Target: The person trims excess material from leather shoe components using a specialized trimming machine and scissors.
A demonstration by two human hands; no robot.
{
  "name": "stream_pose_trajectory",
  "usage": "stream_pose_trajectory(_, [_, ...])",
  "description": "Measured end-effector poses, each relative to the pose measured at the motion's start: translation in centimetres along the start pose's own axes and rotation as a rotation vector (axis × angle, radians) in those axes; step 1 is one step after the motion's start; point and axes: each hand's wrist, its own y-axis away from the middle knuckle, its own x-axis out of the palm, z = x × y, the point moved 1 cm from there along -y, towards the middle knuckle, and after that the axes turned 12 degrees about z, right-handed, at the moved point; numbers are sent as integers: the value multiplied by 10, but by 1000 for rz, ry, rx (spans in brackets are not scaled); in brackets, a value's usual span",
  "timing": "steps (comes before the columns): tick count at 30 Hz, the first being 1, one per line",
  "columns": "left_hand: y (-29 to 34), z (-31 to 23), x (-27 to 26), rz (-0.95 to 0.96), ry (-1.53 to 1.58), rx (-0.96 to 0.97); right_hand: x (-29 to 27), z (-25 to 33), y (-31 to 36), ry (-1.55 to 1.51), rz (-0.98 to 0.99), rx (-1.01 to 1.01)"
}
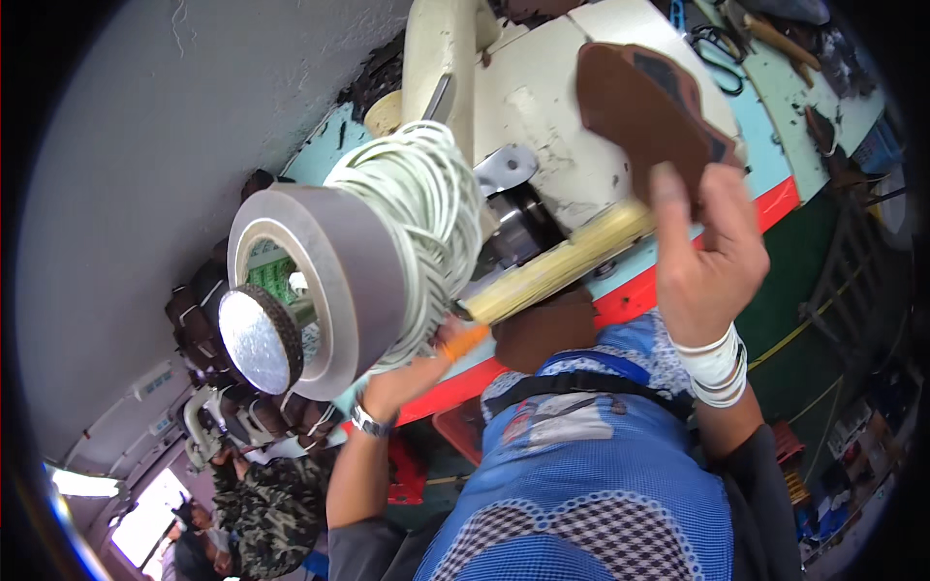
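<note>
My right hand (712, 247), with several white cords around its wrist, pinches a brown leather-like piece (635, 102) by its lower edge. The piece has dark inserts and hangs over the pale machine bed (538, 126). My left hand (426, 363) is at the front left of the machine, beside a yellow rod-like part (552, 266). An orange wrap (466, 343) covers one of its fingers. The other fingers are hidden behind a thick coil of white cord (417, 213), so their grip cannot be made out. Another brown piece (547, 329) lies below the yellow part, above my lap.
A big roll of grey tape (339, 281) and a round metal disc (254, 337) stand close before the cord coil. Black-handled scissors (719, 53) lie at the far right. The table has a red front edge (780, 205). A person in camouflage clothing (276, 508) sits at lower left.
</note>
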Motion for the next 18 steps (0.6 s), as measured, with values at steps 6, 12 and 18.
stream_pose_trajectory(6, [-2,11,68,-391,-206,115,1,-23,23,585,45,-315])
stream_pose_trajectory(12, [36,-11,33,-60,160,201,20,13,84,-273,662,-224])
stream_pose_trajectory(18, [20,-53,7,133,583,144,12,3,67,-557,849,358])
